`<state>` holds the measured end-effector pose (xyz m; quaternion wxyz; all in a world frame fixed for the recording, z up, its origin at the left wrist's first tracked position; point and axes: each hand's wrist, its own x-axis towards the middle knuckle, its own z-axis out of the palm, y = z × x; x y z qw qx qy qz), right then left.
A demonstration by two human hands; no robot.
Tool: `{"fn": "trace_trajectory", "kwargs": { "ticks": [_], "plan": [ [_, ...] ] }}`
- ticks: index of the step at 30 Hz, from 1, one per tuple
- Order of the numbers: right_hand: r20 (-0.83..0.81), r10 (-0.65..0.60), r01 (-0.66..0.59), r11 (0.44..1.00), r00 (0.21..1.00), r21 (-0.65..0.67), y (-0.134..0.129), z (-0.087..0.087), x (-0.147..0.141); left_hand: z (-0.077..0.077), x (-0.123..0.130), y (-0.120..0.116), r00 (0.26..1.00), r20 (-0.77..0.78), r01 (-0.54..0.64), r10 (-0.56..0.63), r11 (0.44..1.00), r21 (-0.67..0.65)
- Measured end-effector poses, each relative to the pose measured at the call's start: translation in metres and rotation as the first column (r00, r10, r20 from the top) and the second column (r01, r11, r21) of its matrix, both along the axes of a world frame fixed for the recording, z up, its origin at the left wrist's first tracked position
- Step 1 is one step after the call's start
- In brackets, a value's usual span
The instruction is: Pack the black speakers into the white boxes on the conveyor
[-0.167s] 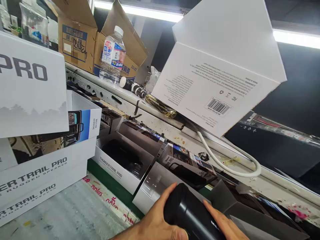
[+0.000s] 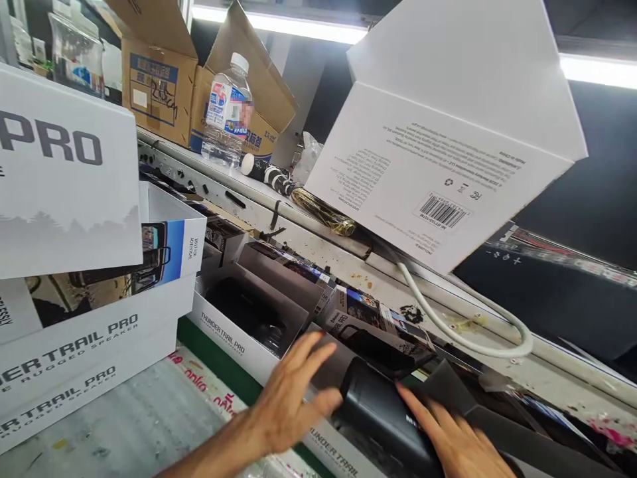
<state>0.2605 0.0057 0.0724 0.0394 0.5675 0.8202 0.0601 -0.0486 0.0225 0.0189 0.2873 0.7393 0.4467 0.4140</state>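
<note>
A black cylindrical speaker (image 2: 381, 408) lies tilted inside an open white box (image 2: 333, 451) whose front reads "THUNDER TRAIL". My left hand (image 2: 286, 398) is off the speaker, over the box's left end, with its fingers spread and nothing in them. Across the speaker's right part lies my right hand (image 2: 455, 431), fingers stretched out and slightly blurred, touching its surface. Grey inner flaps (image 2: 448, 392) of the box stand up behind that hand. To the left, another open box (image 2: 239, 332) contains a black speaker (image 2: 243, 302).
Stacked white speaker boxes (image 2: 99, 332) rise at the left. Along the ledge stand a water bottle (image 2: 226, 113) and a brown carton (image 2: 159, 93). An upright printed white box (image 2: 432, 172) leans at the back right, above a looped white cable (image 2: 448, 328). More open boxes (image 2: 378, 332) line the back.
The speaker has gone down into the box. My left hand has let go of it and moved left, fingers spreading. My right hand stays against it, its fingers now more apart.
</note>
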Motion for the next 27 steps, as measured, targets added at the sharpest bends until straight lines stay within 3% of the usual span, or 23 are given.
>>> {"fn": "trace_trajectory", "kwargs": {
  "ticks": [2, 5, 9, 13, 16, 18, 27],
  "plan": [
    [0.100, -0.097, 0.094, 0.995, 0.990, 0.030, 0.013, 0.004, -0.016, -0.002, -0.011, 0.015, 0.950, -0.263, -0.128, 0.168, 0.978, 0.164],
    [0.118, -0.145, 0.153, 0.987, 0.982, -0.058, 0.034, 0.001, -0.046, -0.019, -0.011, 0.032, 0.835, -0.493, -0.122, 0.243, 0.956, 0.265],
    [-0.069, -0.128, 0.112, 0.973, 0.989, -0.200, 0.064, -0.026, -0.073, -0.052, -0.008, 0.043, 0.793, -0.555, -0.075, 0.251, 0.945, 0.319],
    [-0.286, -0.106, 0.026, 0.963, 0.952, -0.270, 0.089, -0.068, -0.081, -0.068, -0.013, 0.050, 0.791, -0.547, -0.053, 0.274, 0.921, 0.385],
    [-0.331, -0.094, -0.015, 0.950, 0.939, -0.313, 0.100, -0.091, -0.081, -0.070, -0.019, 0.053, 0.782, -0.569, -0.015, 0.256, 0.919, 0.393],
    [-0.336, -0.072, -0.041, 0.947, 0.939, -0.318, 0.105, -0.097, -0.081, -0.068, -0.022, 0.054, 0.774, -0.595, 0.031, 0.217, 0.926, 0.377],
    [-0.341, 0.049, -0.152, 0.947, 0.939, -0.283, 0.119, -0.092, -0.081, -0.049, -0.025, 0.060, 0.752, -0.642, 0.092, 0.152, 0.940, 0.330]
  ]
}}
